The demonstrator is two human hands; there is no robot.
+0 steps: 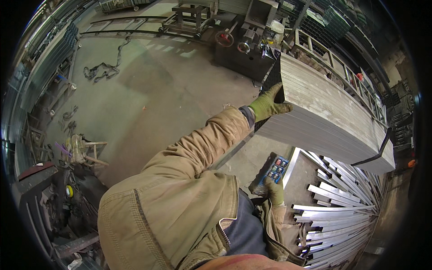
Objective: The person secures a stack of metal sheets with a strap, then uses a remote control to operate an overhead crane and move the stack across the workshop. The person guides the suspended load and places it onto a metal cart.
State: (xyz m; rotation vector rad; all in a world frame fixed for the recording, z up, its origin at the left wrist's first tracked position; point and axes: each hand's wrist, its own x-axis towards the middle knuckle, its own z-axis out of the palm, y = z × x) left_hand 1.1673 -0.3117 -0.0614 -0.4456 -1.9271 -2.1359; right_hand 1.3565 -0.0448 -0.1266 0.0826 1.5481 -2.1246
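Note:
My left hand (270, 105), in a green work glove, rests on the near corner of a large bundle of long metal tubes (328, 96). Its thumb lies along the bundle's side, and the fingers reach up over the end, apart from the thumb. My right hand (275, 191), gloved too, is closed round a dark remote control (270, 174) with a blue panel of several buttons. I hold this control low in front of my body, left of loose metal bars. A black strap (378, 148) wraps the bundle's far end.
Loose silvery metal bars (337, 211) fan out below the bundle on the right. A dark machine with a handwheel (224, 39) stands beyond my left hand. Black straps (101, 69) lie on the floor. Stacked tubes (54, 67) line the left side, near a small wooden stand (92, 150).

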